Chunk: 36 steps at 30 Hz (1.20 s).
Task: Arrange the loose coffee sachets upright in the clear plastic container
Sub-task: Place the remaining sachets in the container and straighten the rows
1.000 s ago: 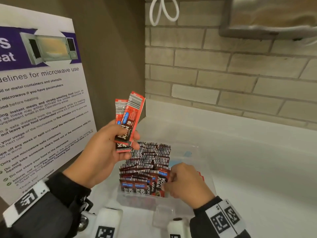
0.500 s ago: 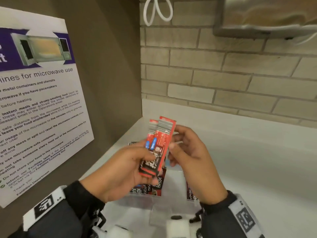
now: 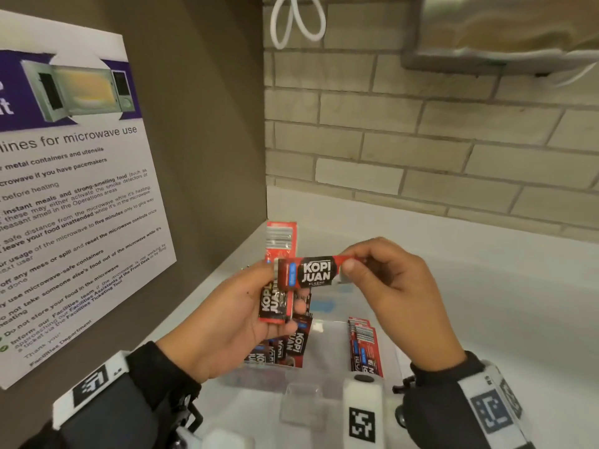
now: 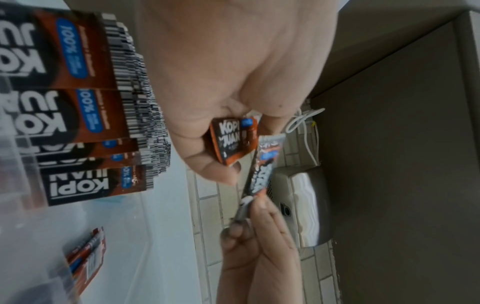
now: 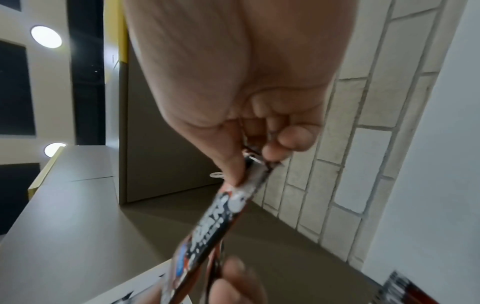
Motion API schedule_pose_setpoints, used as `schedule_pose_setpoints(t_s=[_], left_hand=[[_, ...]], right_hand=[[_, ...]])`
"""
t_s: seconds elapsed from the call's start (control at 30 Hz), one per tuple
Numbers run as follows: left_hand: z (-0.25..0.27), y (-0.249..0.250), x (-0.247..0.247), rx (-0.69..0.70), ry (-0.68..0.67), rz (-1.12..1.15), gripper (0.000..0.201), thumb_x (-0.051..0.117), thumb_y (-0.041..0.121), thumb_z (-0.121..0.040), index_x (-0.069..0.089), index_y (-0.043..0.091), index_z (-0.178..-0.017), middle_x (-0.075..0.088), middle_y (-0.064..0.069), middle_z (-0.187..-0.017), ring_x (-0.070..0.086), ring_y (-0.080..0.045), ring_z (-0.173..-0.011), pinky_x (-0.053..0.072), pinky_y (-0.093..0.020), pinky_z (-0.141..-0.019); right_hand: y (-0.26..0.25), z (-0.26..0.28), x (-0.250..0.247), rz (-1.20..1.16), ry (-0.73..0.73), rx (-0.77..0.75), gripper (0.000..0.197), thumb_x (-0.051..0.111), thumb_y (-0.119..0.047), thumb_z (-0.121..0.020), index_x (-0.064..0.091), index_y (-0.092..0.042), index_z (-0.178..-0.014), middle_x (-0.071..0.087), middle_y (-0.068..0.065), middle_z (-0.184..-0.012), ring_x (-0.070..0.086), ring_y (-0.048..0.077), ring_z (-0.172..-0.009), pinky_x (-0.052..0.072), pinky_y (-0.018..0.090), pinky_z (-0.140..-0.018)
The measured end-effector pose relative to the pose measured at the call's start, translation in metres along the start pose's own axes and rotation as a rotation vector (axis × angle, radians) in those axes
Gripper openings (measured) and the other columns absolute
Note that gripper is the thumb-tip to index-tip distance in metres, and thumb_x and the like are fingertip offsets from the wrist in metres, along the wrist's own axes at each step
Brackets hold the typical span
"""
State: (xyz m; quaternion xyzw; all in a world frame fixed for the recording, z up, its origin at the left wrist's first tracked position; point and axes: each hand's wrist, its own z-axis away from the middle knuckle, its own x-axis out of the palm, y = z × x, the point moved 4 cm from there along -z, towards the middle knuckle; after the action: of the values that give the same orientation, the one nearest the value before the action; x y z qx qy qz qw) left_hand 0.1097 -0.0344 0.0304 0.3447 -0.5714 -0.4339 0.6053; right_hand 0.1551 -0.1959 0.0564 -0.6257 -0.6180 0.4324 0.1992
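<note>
My left hand (image 3: 256,306) grips an upright red coffee sachet (image 3: 280,251) above the clear plastic container (image 3: 327,338). My right hand (image 3: 363,270) pinches the end of a second sachet (image 3: 314,272), turned sideways with its black label facing me. The left wrist view shows the held sachet (image 4: 233,139) in my left hand (image 4: 215,144) and the sideways sachet (image 4: 262,164) pinched by the right fingers (image 4: 249,230). In the right wrist view my right hand (image 5: 257,156) holds that sachet (image 5: 215,226) edge-on. Several sachets (image 3: 291,345) stand at the container's left, a few more sachets (image 3: 364,348) at its right.
A microwave-use poster (image 3: 74,196) hangs on the brown side panel at left. A brick wall (image 3: 421,140) rises behind the white counter (image 3: 486,303). A metal dispenser (image 3: 505,30) is mounted high on the right, and a white cable loop (image 3: 296,21) hangs above.
My right hand rose from the container's sachets, took one sachet from the pair in my left hand and turned it sideways. The left hand lowered towards the container.
</note>
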Motion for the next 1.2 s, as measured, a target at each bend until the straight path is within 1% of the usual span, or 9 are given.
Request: schedule_pose_setpoints(t_s=[0.13, 0.2, 0.33, 0.43, 0.53, 0.67, 0.83, 1.0, 1.2], left_hand=[[-0.002, 0.004, 0.001, 0.107, 0.072, -0.012, 0.042, 0.052, 0.045, -0.081, 0.064, 0.012, -0.104, 0.067, -0.008, -0.084, 0.062, -0.012, -0.067, 0.053, -0.024, -0.054], [-0.002, 0.005, 0.001, 0.154, 0.11, -0.055, 0.03, 0.057, 0.034, -0.082, 0.063, 0.013, -0.102, 0.067, -0.005, -0.082, 0.061, -0.01, -0.067, 0.052, -0.023, -0.055], [-0.004, 0.005, -0.007, 0.21, 0.195, -0.207, 0.017, 0.057, 0.01, -0.09, 0.06, 0.013, -0.106, 0.067, 0.0, -0.078, 0.059, -0.007, -0.062, 0.05, -0.021, -0.053], [-0.005, 0.006, -0.009, 0.204, 0.155, -0.335, 0.022, 0.062, 0.01, -0.088, 0.06, 0.017, -0.109, 0.067, 0.0, -0.081, 0.059, -0.009, -0.063, 0.05, -0.023, -0.055], [-0.004, 0.005, -0.005, 0.222, 0.082, -0.403, 0.03, 0.068, 0.023, -0.079, 0.06, 0.02, -0.108, 0.066, 0.003, -0.081, 0.059, -0.008, -0.066, 0.05, -0.024, -0.059], [-0.004, 0.013, -0.014, 0.248, 0.15, -0.22, 0.021, 0.056, 0.032, -0.086, 0.059, 0.017, -0.1, 0.063, 0.0, -0.078, 0.059, -0.01, -0.066, 0.051, -0.024, -0.055], [-0.003, 0.03, -0.037, 0.29, 0.202, 0.039, 0.023, 0.034, 0.018, -0.097, 0.056, 0.011, -0.095, 0.063, -0.008, -0.077, 0.062, -0.017, -0.065, 0.056, -0.029, -0.055], [-0.003, 0.028, -0.043, 0.296, 0.223, 0.057, 0.024, 0.034, 0.016, -0.098, 0.057, 0.011, -0.097, 0.064, -0.008, -0.08, 0.064, -0.018, -0.069, 0.058, -0.031, -0.058], [-0.003, 0.022, -0.036, 0.271, 0.249, -0.024, 0.019, 0.041, 0.012, -0.098, 0.06, 0.012, -0.102, 0.068, -0.004, -0.083, 0.067, -0.017, -0.074, 0.058, -0.033, -0.064]], right_hand=[[0.014, 0.003, 0.01, -0.079, -0.057, 0.243, 0.009, 0.064, -0.007, -0.084, 0.069, -0.012, -0.079, 0.063, -0.004, -0.063, 0.05, 0.0, -0.049, 0.04, 0.015, -0.052], [0.017, 0.004, 0.014, -0.061, -0.065, 0.277, 0.009, 0.064, -0.009, -0.083, 0.068, -0.014, -0.076, 0.061, 0.003, -0.064, 0.047, 0.003, -0.048, 0.038, 0.02, -0.052], [0.014, 0.005, 0.017, 0.059, -0.153, 0.251, 0.007, 0.067, -0.015, -0.081, 0.068, -0.022, -0.079, 0.064, 0.001, -0.073, 0.047, 0.002, -0.053, 0.038, 0.018, -0.057], [0.007, 0.005, 0.017, 0.131, -0.159, 0.168, 0.011, 0.068, -0.017, -0.081, 0.069, -0.026, -0.088, 0.061, -0.007, -0.081, 0.046, 0.0, -0.057, 0.038, 0.012, -0.059], [0.002, 0.007, 0.021, 0.004, -0.208, 0.198, 0.014, 0.068, -0.01, -0.081, 0.066, -0.023, -0.084, 0.061, -0.009, -0.071, 0.051, 0.002, -0.059, 0.048, 0.019, -0.06], [0.012, 0.005, 0.013, -0.037, -0.185, 0.273, 0.018, 0.067, -0.003, -0.081, 0.058, -0.016, -0.074, 0.06, -0.001, -0.071, 0.06, 0.014, -0.059, 0.054, 0.025, -0.059], [0.036, 0.01, 0.023, 0.014, -0.317, 0.473, 0.019, 0.067, 0.006, -0.079, 0.054, -0.007, -0.072, 0.06, 0.009, -0.07, 0.067, 0.019, -0.059, 0.059, 0.028, -0.062], [0.053, 0.016, 0.044, 0.161, -0.384, 0.495, 0.017, 0.066, 0.007, -0.074, 0.056, -0.006, -0.07, 0.062, 0.007, -0.067, 0.068, 0.025, -0.064, 0.058, 0.043, -0.072], [0.058, 0.023, 0.062, 0.31, -0.476, 0.463, 0.024, 0.07, -0.003, -0.073, 0.054, -0.017, -0.062, 0.064, 0.001, -0.068, 0.068, 0.023, -0.072, 0.057, 0.038, -0.075]])
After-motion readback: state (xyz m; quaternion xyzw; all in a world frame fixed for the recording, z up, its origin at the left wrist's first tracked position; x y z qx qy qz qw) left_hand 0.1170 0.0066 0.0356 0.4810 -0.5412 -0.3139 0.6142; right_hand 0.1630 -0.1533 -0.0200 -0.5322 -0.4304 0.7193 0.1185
